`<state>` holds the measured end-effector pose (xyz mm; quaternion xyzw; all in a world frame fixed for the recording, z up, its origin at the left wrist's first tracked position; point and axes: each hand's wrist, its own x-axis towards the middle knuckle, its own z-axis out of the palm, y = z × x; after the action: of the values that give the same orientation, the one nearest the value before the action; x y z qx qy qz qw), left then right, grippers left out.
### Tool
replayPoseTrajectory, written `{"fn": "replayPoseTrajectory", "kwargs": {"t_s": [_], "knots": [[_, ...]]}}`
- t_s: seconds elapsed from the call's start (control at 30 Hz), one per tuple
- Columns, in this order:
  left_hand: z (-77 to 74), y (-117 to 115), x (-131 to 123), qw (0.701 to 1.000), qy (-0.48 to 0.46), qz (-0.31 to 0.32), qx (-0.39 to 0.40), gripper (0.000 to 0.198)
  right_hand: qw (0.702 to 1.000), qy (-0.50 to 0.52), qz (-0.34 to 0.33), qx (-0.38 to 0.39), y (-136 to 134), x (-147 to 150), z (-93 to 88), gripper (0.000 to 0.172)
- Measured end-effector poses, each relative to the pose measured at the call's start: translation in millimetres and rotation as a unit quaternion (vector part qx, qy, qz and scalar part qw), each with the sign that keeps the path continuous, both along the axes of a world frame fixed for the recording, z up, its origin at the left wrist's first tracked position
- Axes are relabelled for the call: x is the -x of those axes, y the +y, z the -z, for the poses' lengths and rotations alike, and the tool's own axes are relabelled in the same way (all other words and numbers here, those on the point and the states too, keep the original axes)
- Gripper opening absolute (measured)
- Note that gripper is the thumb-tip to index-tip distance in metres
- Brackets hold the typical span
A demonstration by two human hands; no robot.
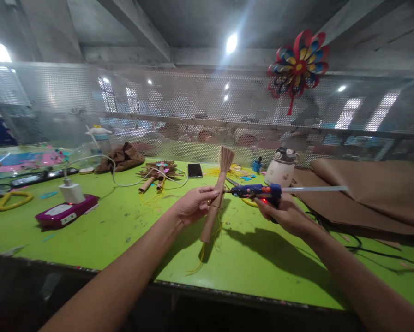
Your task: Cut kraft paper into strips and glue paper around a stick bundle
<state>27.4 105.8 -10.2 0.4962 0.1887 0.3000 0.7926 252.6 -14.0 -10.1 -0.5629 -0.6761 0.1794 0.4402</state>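
My left hand (197, 205) grips a rolled brown paper tube (212, 216) above the green table. The tube's upper end fans out in a fringe, and yellow string (202, 252) dangles from its lower end. In my right hand (286, 213) is a blue hot glue gun (255, 191), with a long clear glue stick (314, 188) poking from its back and a small red light lit. The gun's nozzle points left at the middle of the tube, close to my left fingertips; whether it touches the paper I cannot tell.
Brown paper sheets (373, 203) and a black cable (376, 253) lie right, near a white jug (279, 171). Behind are a phone (195, 170) and fringed paper pieces (161, 171). A purple power strip (67, 212) with a charger and scissors (15, 201) lie left.
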Motion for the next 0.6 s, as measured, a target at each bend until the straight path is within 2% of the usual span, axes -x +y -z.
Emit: {"fn": "replayPoseTrajectory", "kwargs": {"t_s": [0.17, 0.33, 0.6], "knots": [[-0.2, -0.6, -0.1, 1.0, -0.005, 0.01, -0.008, 0.027, 0.999, -0.023, 0.029, -0.021, 2.1, -3.2, 0.6, 0.052], [0.1, 0.1, -0.5, 1.0, -0.004, 0.002, -0.008, 0.028, 0.999, 0.011, -0.011, -0.029, 2.9, -1.7, 3.3, 0.048], [0.4, 2.0, 0.2, 1.0, -0.016, 0.007, -0.002, 0.027, 0.999, 0.005, -0.037, 0.007, -1.9, -0.8, 5.1, 0.042]]}}
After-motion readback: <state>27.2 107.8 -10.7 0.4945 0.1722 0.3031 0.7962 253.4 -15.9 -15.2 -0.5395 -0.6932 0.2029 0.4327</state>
